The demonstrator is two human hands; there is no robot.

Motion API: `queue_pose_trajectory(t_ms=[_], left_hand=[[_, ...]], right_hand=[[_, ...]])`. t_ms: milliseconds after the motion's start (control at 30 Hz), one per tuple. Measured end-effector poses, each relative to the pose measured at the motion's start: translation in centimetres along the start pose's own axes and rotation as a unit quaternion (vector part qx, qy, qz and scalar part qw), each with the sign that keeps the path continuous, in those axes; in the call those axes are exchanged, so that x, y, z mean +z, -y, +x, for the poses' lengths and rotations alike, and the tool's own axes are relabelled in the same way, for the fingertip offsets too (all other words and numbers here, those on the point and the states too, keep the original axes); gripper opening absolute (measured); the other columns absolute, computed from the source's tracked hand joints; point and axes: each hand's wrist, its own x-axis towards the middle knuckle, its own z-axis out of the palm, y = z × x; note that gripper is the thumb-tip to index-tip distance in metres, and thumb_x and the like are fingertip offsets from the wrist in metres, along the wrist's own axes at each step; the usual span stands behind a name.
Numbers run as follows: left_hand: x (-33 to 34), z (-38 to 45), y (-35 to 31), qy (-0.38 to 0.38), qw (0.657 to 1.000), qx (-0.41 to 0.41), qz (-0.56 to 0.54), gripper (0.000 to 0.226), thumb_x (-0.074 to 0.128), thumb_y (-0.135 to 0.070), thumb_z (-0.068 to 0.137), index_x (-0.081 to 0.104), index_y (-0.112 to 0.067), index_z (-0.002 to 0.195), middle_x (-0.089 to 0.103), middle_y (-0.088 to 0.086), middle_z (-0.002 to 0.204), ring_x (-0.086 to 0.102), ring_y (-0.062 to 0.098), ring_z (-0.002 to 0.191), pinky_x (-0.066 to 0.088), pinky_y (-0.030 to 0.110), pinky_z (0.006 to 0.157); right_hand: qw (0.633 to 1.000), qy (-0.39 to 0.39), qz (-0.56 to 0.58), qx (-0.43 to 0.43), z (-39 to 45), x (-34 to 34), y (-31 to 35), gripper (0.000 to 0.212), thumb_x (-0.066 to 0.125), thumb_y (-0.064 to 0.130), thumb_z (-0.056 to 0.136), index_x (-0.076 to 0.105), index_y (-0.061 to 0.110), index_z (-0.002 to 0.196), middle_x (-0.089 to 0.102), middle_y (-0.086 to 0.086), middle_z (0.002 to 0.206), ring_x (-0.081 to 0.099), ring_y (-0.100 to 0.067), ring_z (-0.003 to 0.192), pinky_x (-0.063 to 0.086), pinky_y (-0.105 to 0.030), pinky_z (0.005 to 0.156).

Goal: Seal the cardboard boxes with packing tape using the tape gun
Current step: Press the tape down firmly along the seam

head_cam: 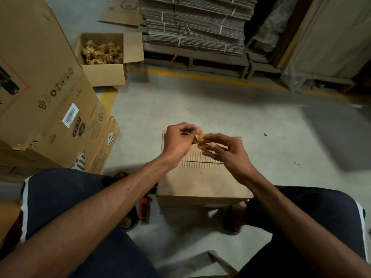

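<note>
A small cardboard box (202,181) stands on the floor between my knees, its top flaps closed with a seam across the middle. Above its far end both hands meet on a crumpled wad of brown tape (199,139). My left hand (178,142) pinches the wad from the left with fingers curled. My right hand (224,152) pinches it from the right with thumb and forefinger. A red tape gun (145,207) lies on the floor left of the box, partly hidden by my left forearm.
Large printed cartons (46,101) lean at the left. An open box (106,63) of crumpled brown tape scraps sits behind them. A pallet of bundled flat cardboard (196,29) stands at the back. Bare concrete floor (281,141) with yellow lines lies to the right.
</note>
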Motion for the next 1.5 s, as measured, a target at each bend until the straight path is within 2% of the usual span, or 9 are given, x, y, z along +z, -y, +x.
queue_pose_trajectory(t_ms=[200,367,633,733,900,1067,1233,1333,1500], left_hand=[[0.5,-0.7,-2.0,0.057,0.993,-0.062,-0.080,0.046,0.045,-0.045,0.106,0.077,-0.011,0.106,0.078,0.007,0.099,0.074,0.018,0.099,0.059,0.036,0.090],[0.2,0.0,-2.2,0.125,0.989,-0.040,-0.073,0.024,0.055,-0.023,0.105,0.073,-0.013,0.118,0.075,0.007,0.107,0.073,0.022,0.102,0.059,0.038,0.093],[0.9,0.5,-1.9,0.052,0.959,-0.186,-0.210,0.024,0.062,-0.003,0.097,0.075,-0.012,0.116,0.077,0.014,0.104,0.073,0.022,0.090,0.059,0.030,0.076],[0.7,0.9,-2.5,0.010,0.947,-0.187,-0.260,0.027,0.065,-0.001,0.094,0.072,-0.012,0.118,0.076,0.014,0.106,0.074,0.021,0.090,0.059,0.030,0.074],[1.0,0.1,-2.3,0.027,0.923,-0.215,-0.317,0.011,0.067,0.002,0.091,0.068,0.004,0.101,0.075,0.019,0.102,0.075,0.024,0.089,0.062,0.030,0.075],[2.8,-2.1,0.2,0.094,0.995,0.019,0.040,0.022,0.074,-0.001,0.088,0.077,-0.015,0.105,0.077,0.003,0.102,0.072,0.013,0.101,0.059,0.030,0.090],[3.5,-2.7,0.6,0.271,0.890,0.212,0.300,0.040,0.061,-0.005,0.094,0.065,-0.017,0.132,0.068,0.001,0.122,0.056,0.010,0.108,0.046,0.022,0.090],[3.4,-1.9,-0.9,0.205,0.939,0.171,0.216,0.037,0.062,-0.004,0.094,0.064,-0.022,0.127,0.073,-0.004,0.115,0.064,0.003,0.102,0.049,0.012,0.082],[-0.5,1.7,-3.5,-0.026,0.994,0.066,0.087,0.017,0.065,-0.013,0.093,0.059,-0.025,0.104,0.075,-0.004,0.095,0.069,0.011,0.089,0.055,0.030,0.077]], right_hand=[[0.986,-0.130,0.105,0.014,2.3,2.4,0.8,0.020,0.075,-0.001,0.090,0.074,-0.001,0.110,0.077,-0.013,0.105,0.077,-0.028,0.093,0.065,-0.037,0.073],[0.983,-0.173,0.054,0.004,3.3,2.1,1.3,0.021,0.083,0.009,0.085,0.076,0.006,0.104,0.080,-0.004,0.089,0.077,-0.024,0.076,0.050,-0.026,0.041],[0.969,-0.234,-0.036,0.069,5.9,0.7,1.0,0.033,0.098,0.017,0.062,0.074,0.014,0.085,0.051,0.001,0.062,0.045,-0.008,0.055,0.044,-0.020,0.046],[0.965,-0.242,-0.045,0.086,6.0,0.5,0.9,0.039,0.100,0.036,0.057,0.076,0.018,0.082,0.062,0.002,0.075,0.056,-0.008,0.069,0.048,-0.029,0.062],[0.973,-0.127,0.158,0.108,5.6,0.3,0.8,0.033,0.059,0.040,0.102,0.074,0.012,0.112,0.074,-0.003,0.115,0.069,-0.022,0.104,0.055,-0.037,0.083],[0.972,-0.103,0.171,0.121,3.8,3.1,-1.5,0.055,0.046,0.053,0.104,0.068,0.003,0.109,0.072,-0.008,0.102,0.071,-0.022,0.098,0.058,-0.037,0.086],[0.902,-0.251,0.291,0.195,4.5,1.0,-1.6,0.021,0.048,0.026,0.110,0.051,0.010,0.123,0.069,-0.012,0.085,0.075,-0.026,0.078,0.059,-0.036,0.064],[0.916,-0.255,0.266,0.160,4.8,0.7,-1.5,0.025,0.038,0.013,0.112,0.042,0.017,0.136,0.071,-0.015,0.104,0.075,-0.026,0.087,0.059,-0.034,0.067],[0.927,-0.313,0.161,0.131,5.6,-0.9,-1.9,0.062,0.030,-0.013,0.099,0.042,0.027,0.145,0.054,-0.001,0.134,0.061,-0.020,0.110,0.062,-0.047,0.087]])
